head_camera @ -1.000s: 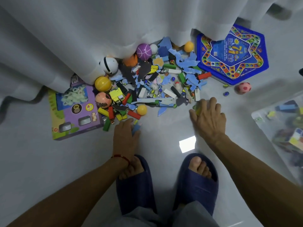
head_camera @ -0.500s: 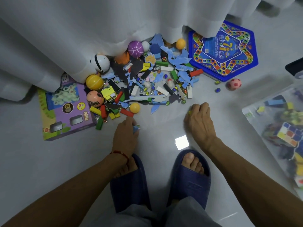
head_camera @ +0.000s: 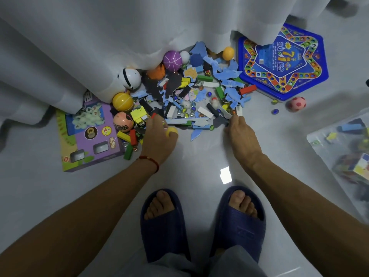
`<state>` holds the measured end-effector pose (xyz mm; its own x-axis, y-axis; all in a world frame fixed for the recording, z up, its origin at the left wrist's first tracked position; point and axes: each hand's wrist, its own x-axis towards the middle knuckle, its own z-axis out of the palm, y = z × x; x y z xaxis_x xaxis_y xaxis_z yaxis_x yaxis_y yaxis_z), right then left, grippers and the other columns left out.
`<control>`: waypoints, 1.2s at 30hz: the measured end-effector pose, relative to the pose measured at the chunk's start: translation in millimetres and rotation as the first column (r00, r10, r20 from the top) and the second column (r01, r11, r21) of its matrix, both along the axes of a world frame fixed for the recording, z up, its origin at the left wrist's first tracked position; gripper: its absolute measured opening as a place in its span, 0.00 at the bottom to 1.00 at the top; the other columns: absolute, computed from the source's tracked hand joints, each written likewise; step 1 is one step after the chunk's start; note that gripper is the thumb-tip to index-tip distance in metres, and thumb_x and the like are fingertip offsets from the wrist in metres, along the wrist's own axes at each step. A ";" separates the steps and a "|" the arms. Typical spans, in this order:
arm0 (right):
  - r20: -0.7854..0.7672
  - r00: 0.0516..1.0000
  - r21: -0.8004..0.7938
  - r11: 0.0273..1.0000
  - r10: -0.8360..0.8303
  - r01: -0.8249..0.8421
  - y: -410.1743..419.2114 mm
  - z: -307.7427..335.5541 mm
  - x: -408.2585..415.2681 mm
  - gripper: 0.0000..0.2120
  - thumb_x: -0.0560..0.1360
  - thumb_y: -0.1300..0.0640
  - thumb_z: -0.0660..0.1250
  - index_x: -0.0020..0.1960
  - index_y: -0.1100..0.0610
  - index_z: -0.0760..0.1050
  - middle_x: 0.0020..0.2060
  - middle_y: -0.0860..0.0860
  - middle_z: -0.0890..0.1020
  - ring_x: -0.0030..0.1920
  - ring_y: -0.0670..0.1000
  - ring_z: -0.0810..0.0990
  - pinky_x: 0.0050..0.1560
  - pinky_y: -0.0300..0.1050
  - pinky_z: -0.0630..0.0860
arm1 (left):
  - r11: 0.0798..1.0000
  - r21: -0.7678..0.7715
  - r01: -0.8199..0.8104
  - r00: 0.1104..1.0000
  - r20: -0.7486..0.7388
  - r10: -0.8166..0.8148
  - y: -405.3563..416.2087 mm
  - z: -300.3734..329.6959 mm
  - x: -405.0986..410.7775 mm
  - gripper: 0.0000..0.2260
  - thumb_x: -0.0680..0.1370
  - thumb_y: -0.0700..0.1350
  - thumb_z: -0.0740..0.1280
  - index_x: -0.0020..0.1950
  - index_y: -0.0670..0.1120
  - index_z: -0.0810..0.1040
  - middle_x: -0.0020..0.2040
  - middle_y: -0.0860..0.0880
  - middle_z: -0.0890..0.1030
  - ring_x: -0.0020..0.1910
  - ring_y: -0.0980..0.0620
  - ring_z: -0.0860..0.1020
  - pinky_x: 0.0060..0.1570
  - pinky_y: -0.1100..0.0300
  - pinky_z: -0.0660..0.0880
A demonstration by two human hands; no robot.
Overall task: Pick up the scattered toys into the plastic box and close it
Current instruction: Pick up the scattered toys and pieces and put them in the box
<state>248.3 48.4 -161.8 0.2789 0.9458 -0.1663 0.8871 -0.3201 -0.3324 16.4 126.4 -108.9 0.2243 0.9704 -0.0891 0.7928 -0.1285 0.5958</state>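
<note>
Left hand [head_camera: 159, 136] curls fingers round small yellow plastic ball [head_camera: 172, 130]; right hand [head_camera: 238, 132] fingertips pinch at dark foam pcs on pile edge. Scoop handfuls w/ both hands, then tip into clear plastic box [head_camera: 343, 154], far right.

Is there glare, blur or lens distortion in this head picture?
Head view: a bright square glare patch lies on the glossy grey floor; the clear plastic box at the right edge looks smeared; wide-angle bending stretches the forearms; the light is dim and bluish.
</note>
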 end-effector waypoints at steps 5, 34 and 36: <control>-0.392 0.839 -0.044 0.919 -0.377 0.393 -8.1 20.4 -8.4 0.10 0.84 0.54 0.58 0.60 0.59 0.71 0.48 0.52 0.76 0.43 0.52 0.76 0.44 0.48 0.75 | 0.965 0.046 0.257 0.944 -0.226 -0.241 6.5 -11.5 2.0 0.17 0.70 0.42 0.74 0.52 0.40 0.69 0.50 0.43 0.69 0.45 0.45 0.70 0.43 0.57 0.69; -0.949 -0.067 -0.256 0.629 -0.308 0.734 -77.6 175.9 74.1 0.19 0.80 0.42 0.63 0.51 0.59 0.78 0.30 0.48 0.67 0.26 0.45 0.60 0.23 0.36 0.56 | 0.372 -0.837 0.401 0.560 0.546 0.624 -53.4 131.5 167.6 0.08 0.79 0.40 0.66 0.55 0.37 0.75 0.51 0.41 0.73 0.51 0.41 0.77 0.38 0.57 0.82; -0.975 -0.062 -0.172 0.544 -0.214 0.821 -104.0 223.0 84.2 0.17 0.80 0.42 0.62 0.47 0.56 0.76 0.29 0.48 0.67 0.25 0.44 0.60 0.22 0.36 0.56 | 0.384 -0.777 0.499 0.563 0.628 0.537 -64.2 159.7 197.7 0.04 0.78 0.38 0.67 0.46 0.37 0.75 0.43 0.41 0.74 0.49 0.43 0.75 0.45 0.52 0.82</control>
<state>332.5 -55.6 61.2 0.6649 0.5900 -0.4581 -0.5065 -0.0946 -0.8570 214.1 62.2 50.8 0.6697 0.4261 -0.6082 -0.0099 0.8241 0.5664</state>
